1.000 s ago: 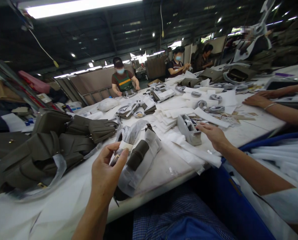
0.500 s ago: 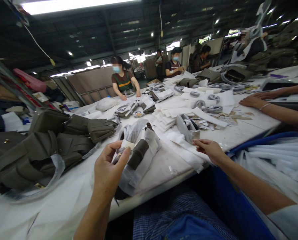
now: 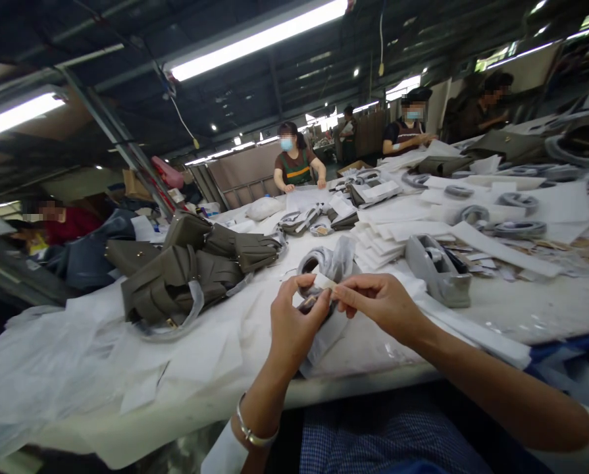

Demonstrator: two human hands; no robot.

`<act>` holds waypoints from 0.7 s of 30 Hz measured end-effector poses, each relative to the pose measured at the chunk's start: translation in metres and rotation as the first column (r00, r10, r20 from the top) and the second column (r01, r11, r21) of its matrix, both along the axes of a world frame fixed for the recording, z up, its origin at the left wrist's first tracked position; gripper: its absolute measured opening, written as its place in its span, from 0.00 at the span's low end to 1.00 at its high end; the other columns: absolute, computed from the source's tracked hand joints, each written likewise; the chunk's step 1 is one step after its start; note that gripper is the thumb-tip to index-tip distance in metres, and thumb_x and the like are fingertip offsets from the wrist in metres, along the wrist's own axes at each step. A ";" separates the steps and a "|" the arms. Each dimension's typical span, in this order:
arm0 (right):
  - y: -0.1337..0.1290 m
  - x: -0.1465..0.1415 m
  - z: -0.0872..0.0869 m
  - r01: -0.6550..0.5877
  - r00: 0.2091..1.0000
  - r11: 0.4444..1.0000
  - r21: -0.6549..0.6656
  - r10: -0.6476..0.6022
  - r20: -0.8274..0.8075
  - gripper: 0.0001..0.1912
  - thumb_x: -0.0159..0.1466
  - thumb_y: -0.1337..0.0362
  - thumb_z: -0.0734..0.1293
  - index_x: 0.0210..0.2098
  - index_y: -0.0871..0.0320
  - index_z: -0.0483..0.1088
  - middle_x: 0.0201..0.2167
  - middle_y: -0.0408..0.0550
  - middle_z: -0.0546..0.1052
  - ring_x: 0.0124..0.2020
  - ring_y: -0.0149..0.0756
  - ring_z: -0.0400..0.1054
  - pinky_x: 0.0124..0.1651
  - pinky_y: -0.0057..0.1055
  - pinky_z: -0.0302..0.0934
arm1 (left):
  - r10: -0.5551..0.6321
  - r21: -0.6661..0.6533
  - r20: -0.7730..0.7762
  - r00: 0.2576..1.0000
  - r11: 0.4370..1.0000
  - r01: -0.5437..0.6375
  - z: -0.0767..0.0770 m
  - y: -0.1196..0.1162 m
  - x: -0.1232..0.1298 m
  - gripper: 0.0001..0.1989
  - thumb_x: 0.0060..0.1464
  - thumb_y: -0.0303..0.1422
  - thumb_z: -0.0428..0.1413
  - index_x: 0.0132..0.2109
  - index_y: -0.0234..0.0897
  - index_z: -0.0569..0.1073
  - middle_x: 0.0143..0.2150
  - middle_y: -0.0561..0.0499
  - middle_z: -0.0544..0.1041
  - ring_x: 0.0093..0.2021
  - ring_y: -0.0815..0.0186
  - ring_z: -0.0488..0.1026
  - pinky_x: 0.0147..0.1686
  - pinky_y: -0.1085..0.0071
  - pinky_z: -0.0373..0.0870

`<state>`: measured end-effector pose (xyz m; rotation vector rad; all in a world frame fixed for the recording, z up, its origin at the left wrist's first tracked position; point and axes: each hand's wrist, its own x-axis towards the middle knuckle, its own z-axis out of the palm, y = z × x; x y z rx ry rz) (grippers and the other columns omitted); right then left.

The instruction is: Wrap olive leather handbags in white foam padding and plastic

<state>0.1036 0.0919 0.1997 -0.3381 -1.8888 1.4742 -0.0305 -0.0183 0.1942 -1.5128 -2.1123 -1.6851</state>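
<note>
A coiled strap (image 3: pixel 341 260) in clear wrapping lies on the white table in front of me. My left hand (image 3: pixel 299 316) pinches a small white paper piece (image 3: pixel 324 282) wrapped on the bundle. The fingertips of my right hand (image 3: pixel 368 299) are pressed together at the right end of that paper, touching it beside my left thumb. Whether they grip the paper or something smaller is hidden. Just right of the bundle stands a grey tape dispenser (image 3: pixel 437 273).
Dark olive bags (image 3: pixel 180 283) are heaped at the left. White sheets (image 3: pixel 387 230), coiled straps (image 3: pixel 516 201) and brown tags (image 3: pixel 565 253) cover the right side. A masked person (image 3: pixel 297 164) works across the table (image 3: pixel 397 378).
My right hand has moved left from beside the tape dispenser to the paper at my left hand. The view has turned left, and the dark bundle piece is now mostly hidden behind my hands.
</note>
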 end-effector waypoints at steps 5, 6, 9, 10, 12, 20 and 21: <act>0.004 -0.013 -0.003 0.062 0.990 0.998 -0.002 -0.062 0.125 0.20 0.60 0.47 0.70 0.22 0.57 0.78 0.17 0.45 0.75 0.18 0.30 0.64 0.20 0.27 0.58 | 0.049 0.074 -0.111 0.993 0.996 -0.041 -0.006 -0.002 0.000 0.09 0.53 0.31 0.62 0.43 0.40 0.76 0.41 0.49 0.78 0.44 0.61 0.74 0.46 0.65 0.69; 0.006 -0.013 -0.004 0.056 0.987 0.998 0.011 -0.057 0.150 0.21 0.60 0.47 0.70 0.22 0.57 0.77 0.17 0.45 0.75 0.17 0.30 0.64 0.20 0.27 0.57 | 0.055 0.089 -0.136 0.989 0.995 -0.043 -0.007 -0.002 -0.001 0.09 0.52 0.31 0.62 0.42 0.40 0.76 0.41 0.49 0.78 0.44 0.61 0.74 0.46 0.65 0.69; 0.009 -0.010 -0.008 0.030 0.982 0.997 0.073 -0.043 0.184 0.21 0.61 0.47 0.69 0.22 0.56 0.78 0.17 0.44 0.75 0.18 0.31 0.66 0.22 0.27 0.59 | 0.077 0.118 -0.194 0.978 0.992 -0.054 -0.010 -0.002 -0.002 0.09 0.52 0.29 0.63 0.42 0.40 0.76 0.40 0.50 0.78 0.44 0.61 0.74 0.46 0.65 0.69; 0.010 -0.008 -0.009 0.030 0.982 0.994 0.102 -0.049 0.184 0.20 0.61 0.47 0.69 0.22 0.55 0.78 0.17 0.44 0.75 0.19 0.32 0.67 0.24 0.28 0.60 | 0.082 0.121 -0.210 0.974 0.991 -0.057 -0.011 -0.002 -0.003 0.10 0.52 0.29 0.63 0.42 0.40 0.75 0.41 0.50 0.78 0.44 0.61 0.74 0.46 0.64 0.69; 0.010 -0.006 -0.011 0.038 0.981 0.986 0.163 -0.068 0.182 0.19 0.63 0.49 0.68 0.23 0.54 0.79 0.18 0.43 0.76 0.21 0.33 0.70 0.28 0.29 0.62 | 0.092 0.124 -0.237 0.967 0.990 -0.064 -0.013 -0.002 -0.004 0.10 0.52 0.29 0.63 0.43 0.41 0.75 0.42 0.50 0.78 0.45 0.60 0.74 0.47 0.64 0.69; 0.009 -0.008 -0.029 -0.091 0.983 0.975 -0.204 0.120 0.135 0.18 0.60 0.47 0.70 0.31 0.57 0.78 0.29 0.46 0.78 0.30 0.36 0.72 0.38 0.35 0.69 | 0.125 0.171 -0.404 0.906 0.983 -0.059 -0.016 0.002 -0.003 0.12 0.52 0.27 0.62 0.43 0.41 0.74 0.41 0.48 0.79 0.45 0.58 0.75 0.48 0.60 0.73; 0.010 -0.009 -0.032 -0.086 0.985 0.977 -0.197 0.112 0.130 0.18 0.61 0.48 0.69 0.31 0.57 0.77 0.29 0.46 0.78 0.30 0.36 0.72 0.38 0.35 0.69 | 0.131 0.182 -0.426 0.895 0.982 -0.058 -0.017 0.003 -0.002 0.12 0.52 0.26 0.62 0.44 0.41 0.74 0.40 0.48 0.79 0.45 0.57 0.75 0.47 0.59 0.73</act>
